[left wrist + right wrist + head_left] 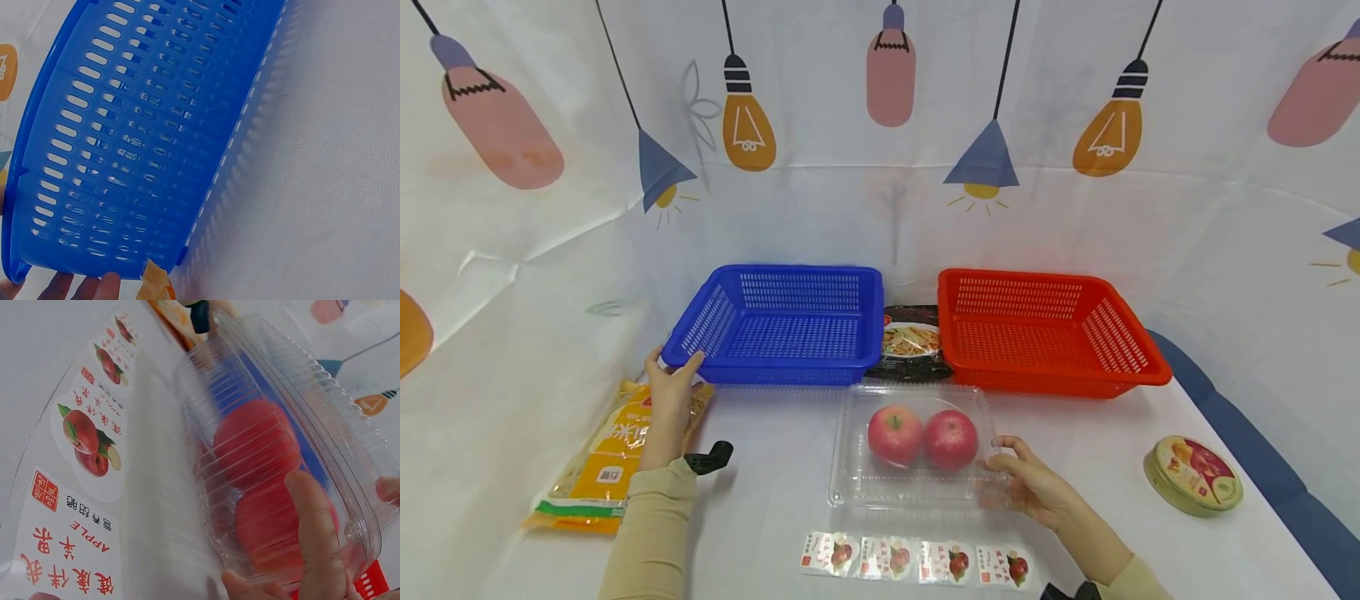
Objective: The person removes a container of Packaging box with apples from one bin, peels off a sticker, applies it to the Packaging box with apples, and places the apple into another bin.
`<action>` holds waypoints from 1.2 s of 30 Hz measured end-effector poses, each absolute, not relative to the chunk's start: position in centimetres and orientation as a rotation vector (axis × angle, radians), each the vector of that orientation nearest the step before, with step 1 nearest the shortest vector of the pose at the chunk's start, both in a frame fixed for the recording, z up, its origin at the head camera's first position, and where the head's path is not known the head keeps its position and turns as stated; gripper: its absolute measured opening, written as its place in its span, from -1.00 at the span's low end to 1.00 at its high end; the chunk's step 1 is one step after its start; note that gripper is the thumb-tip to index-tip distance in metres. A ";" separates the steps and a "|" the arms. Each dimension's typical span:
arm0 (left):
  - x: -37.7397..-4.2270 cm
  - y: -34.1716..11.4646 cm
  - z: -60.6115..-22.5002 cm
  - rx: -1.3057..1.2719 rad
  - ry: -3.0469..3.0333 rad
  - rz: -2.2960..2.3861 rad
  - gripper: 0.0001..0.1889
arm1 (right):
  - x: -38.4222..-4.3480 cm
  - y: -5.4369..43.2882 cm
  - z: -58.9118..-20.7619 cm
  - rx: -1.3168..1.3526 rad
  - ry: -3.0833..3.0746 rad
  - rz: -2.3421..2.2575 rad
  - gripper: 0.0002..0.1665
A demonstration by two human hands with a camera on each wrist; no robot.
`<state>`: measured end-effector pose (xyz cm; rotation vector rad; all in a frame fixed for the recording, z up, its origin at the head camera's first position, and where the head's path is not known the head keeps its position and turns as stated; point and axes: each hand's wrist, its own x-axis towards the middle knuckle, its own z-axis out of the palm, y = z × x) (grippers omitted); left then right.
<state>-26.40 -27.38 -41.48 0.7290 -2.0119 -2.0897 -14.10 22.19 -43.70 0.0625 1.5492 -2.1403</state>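
Note:
My left hand grips the near left corner of a blue plastic basket. In the left wrist view its fingers lie along the end of the slotted basket wall. My right hand holds the right side of a clear plastic clamshell box, whose lid is down. Two red apples sit side by side inside it. The right wrist view shows a finger against the box's clear wall, with the apples behind it.
A red basket stands at the back right, and a black food packet lies between the baskets. At left lies a yellow bag. Apple label stickers lie in front of the box; a round tin is at right.

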 end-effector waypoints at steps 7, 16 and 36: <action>-26.4 -27.4 -41.5 0.743 -2.031 -2.077 -0.10 | -14.3 22.0 -44.3 0.084 1.597 -2.118 -0.64; -26.4 -27.2 -41.4 0.719 -2.000 -2.085 -0.13 | -14.0 21.4 -43.9 0.125 1.649 -2.097 -0.47; -26.4 -27.2 -41.4 0.732 -1.998 -2.085 -0.11 | -14.0 20.8 -43.8 0.252 1.948 -1.948 -0.39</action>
